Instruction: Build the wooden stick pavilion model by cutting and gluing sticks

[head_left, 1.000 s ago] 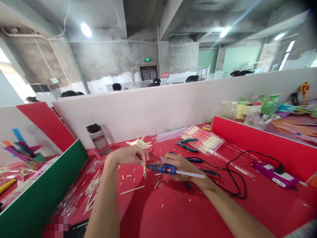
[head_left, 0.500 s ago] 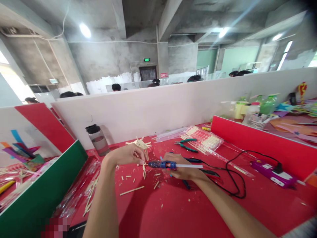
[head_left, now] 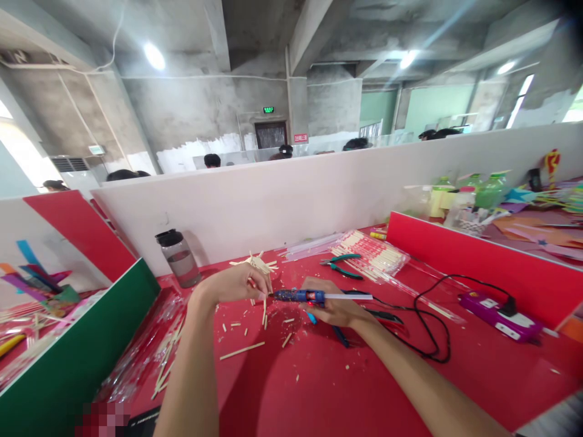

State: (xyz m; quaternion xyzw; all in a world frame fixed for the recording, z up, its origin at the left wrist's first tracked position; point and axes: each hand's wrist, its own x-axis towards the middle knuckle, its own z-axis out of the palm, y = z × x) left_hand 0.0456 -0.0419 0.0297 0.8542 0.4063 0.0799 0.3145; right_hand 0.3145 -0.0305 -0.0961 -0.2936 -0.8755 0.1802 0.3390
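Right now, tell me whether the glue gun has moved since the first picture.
Yes: the glue gun shifted upward in view, judged against the long loose stick below it.

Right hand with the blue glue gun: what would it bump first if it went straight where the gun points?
Probably the left hand, near its fingertips: the right hand has the glue gun's nozzle aimed at them. Depth is hard to judge, though.
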